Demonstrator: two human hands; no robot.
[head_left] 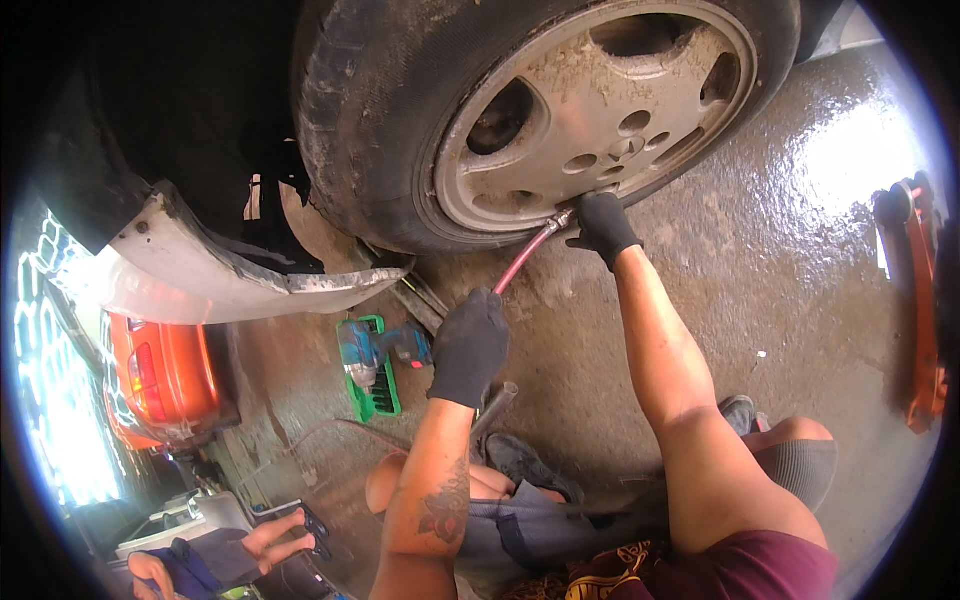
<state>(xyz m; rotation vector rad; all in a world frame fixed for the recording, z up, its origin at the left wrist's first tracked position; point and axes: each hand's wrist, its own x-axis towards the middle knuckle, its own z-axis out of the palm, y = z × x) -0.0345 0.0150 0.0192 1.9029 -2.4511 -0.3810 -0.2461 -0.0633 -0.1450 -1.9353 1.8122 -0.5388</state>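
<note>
A dusty silver wheel [560,130] with a black tyre [375,120] fills the top of the head view. My left hand [470,340], in a black glove, is closed round a red air hose [525,262] below the tyre. The hose slants up to a metal fitting [562,217] at the lower rim. My right hand [603,228], also black-gloved, is closed at that fitting, touching the wheel's lower edge. Its fingertips are partly hidden, so I cannot see whether the fitting sits on a valve.
A blue cordless impact wrench [362,355] lies on a green tray [378,402] left of my left hand. Near my left wrist is a grey metal pipe [497,402]. An orange jack [922,300] stands far right. Leftward are a loose bumper [215,265], an orange car [165,380] and another person [225,560].
</note>
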